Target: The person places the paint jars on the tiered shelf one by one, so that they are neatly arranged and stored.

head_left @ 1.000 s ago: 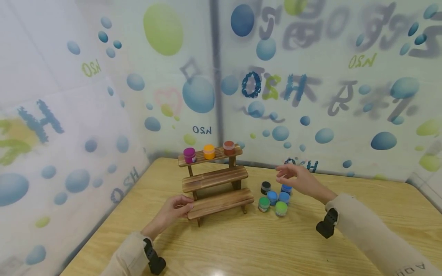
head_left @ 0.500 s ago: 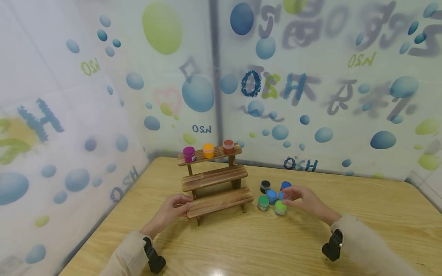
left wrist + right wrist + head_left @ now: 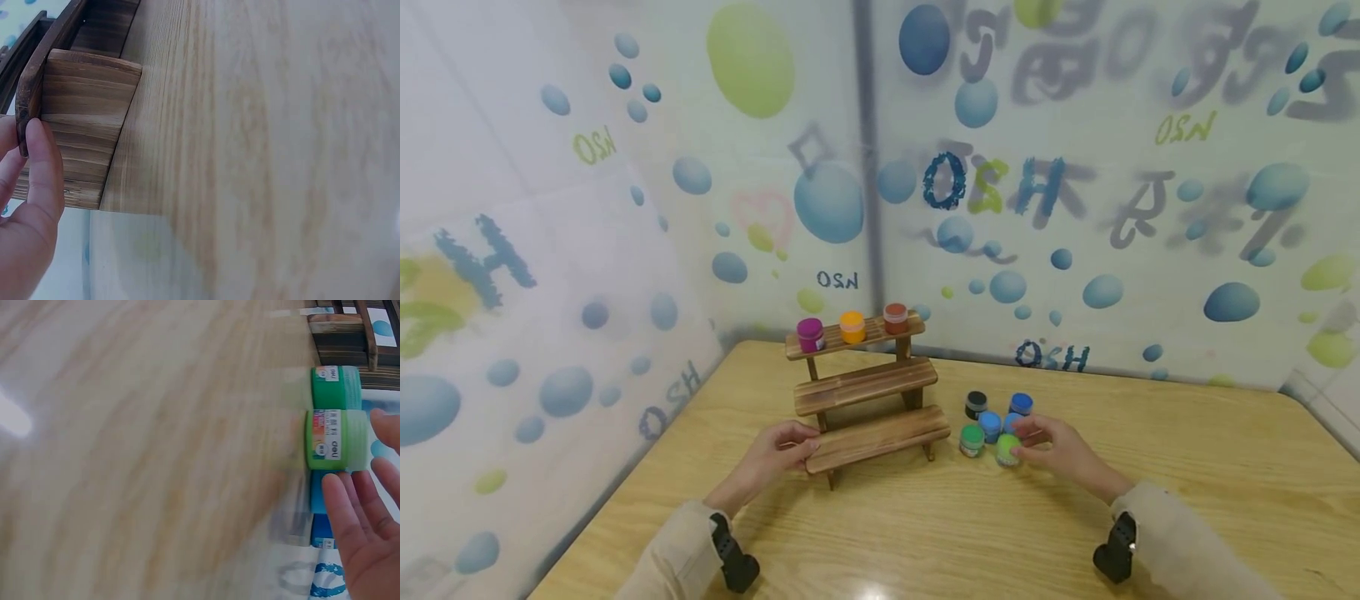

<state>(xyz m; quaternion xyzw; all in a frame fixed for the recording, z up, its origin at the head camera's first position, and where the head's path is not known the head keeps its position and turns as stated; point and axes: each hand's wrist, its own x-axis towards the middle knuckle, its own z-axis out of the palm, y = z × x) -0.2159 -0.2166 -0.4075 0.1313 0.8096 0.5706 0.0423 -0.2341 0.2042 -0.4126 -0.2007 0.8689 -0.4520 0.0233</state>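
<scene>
My left hand [image 3: 770, 454] pinches the left end of the lowest step of a three-tier wooden display stand [image 3: 880, 439], thumb on top. In the left wrist view the thumb and fingers close on that board's end [image 3: 26, 106]. My right hand [image 3: 1063, 452] is at the light green paint jar [image 3: 1006, 451], thumb and fingers spread around its lid. The right wrist view shows this upright jar [image 3: 328, 439] with the fingers [image 3: 340, 506] straight and slightly apart from it. A dark green jar [image 3: 972, 440] and blue jars [image 3: 990, 427] stand close by.
Purple [image 3: 810, 335], orange [image 3: 852, 327] and brown [image 3: 895, 319] jars line the stand's top step. A black jar [image 3: 976, 405] and a darker blue jar [image 3: 1020, 404] stand behind the group. A bubble-patterned curtain [image 3: 1105, 250] hangs behind the wooden table [image 3: 880, 542].
My right hand has come down from above the back jars to the front light green jar, its fingers now around the lid. The left hand has stayed on the stand.
</scene>
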